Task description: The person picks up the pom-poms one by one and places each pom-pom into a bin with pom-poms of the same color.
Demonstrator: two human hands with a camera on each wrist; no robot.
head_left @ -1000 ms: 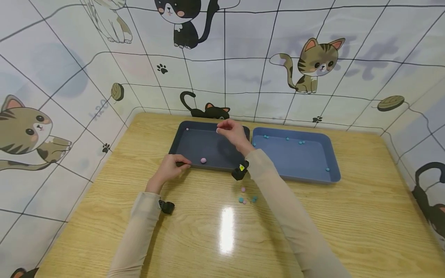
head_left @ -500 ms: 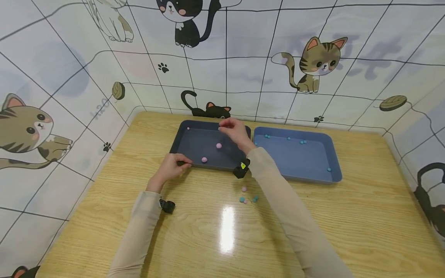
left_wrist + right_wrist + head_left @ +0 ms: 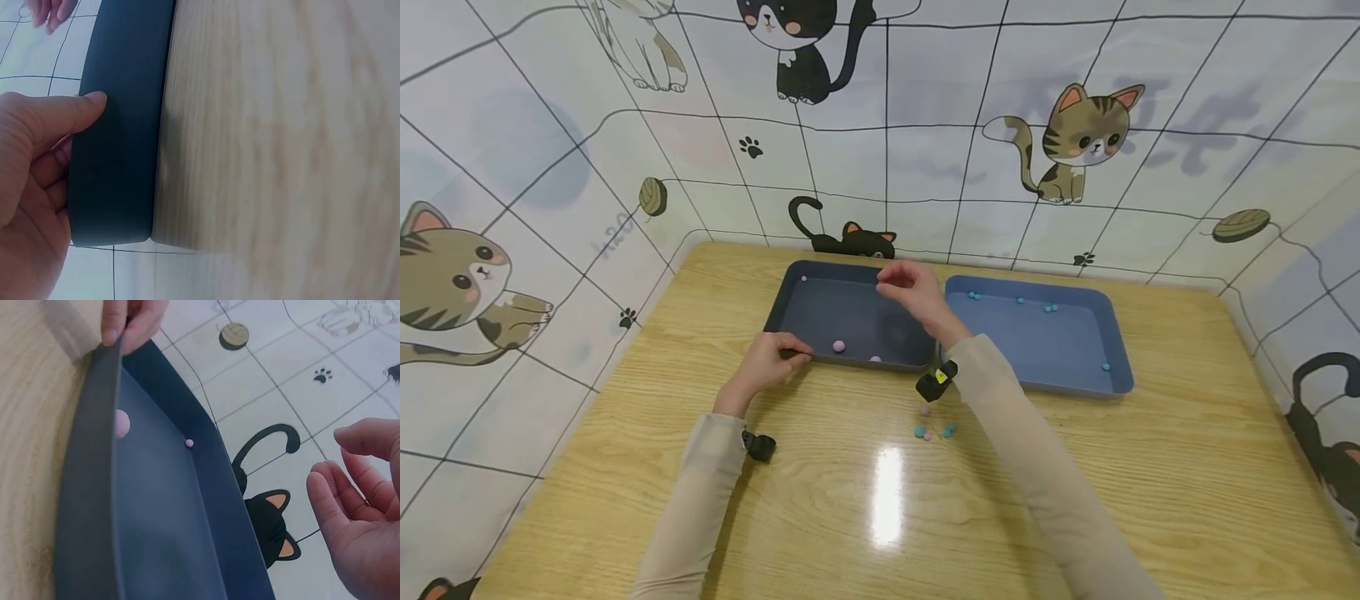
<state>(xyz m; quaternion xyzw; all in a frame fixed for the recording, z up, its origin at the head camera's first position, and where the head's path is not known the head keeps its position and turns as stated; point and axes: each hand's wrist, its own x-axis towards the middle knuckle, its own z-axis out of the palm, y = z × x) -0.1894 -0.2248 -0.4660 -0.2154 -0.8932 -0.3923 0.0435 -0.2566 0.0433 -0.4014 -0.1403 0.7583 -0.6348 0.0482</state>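
Observation:
My left hand (image 3: 765, 362) pinches the front wall of a dark grey tray (image 3: 857, 312) near its left corner. In the left wrist view the thumb (image 3: 84, 112) presses the outer face, with fingers behind the wall. My right hand (image 3: 917, 296) hovers over the tray's back right part; in the right wrist view its fingers (image 3: 328, 500) are apart with nothing between them. Inside the tray lie a large pink ball (image 3: 838, 346), a tiny pink ball (image 3: 804, 278) at the back left, and another pink ball (image 3: 876, 359) partly hidden by the front wall.
A blue tray (image 3: 1037, 346) stands just right of the dark one, with several small teal balls (image 3: 1050, 308) in it. Pink balls (image 3: 925, 410) and teal balls (image 3: 920, 432) lie loose on the wooden table (image 3: 820, 500) in front. A cat-print sheet backs the table.
A pink ball came into view in the dark tray below my right hand, then rolled to the front wall. My right hand has shifted slightly right; the left keeps its hold.

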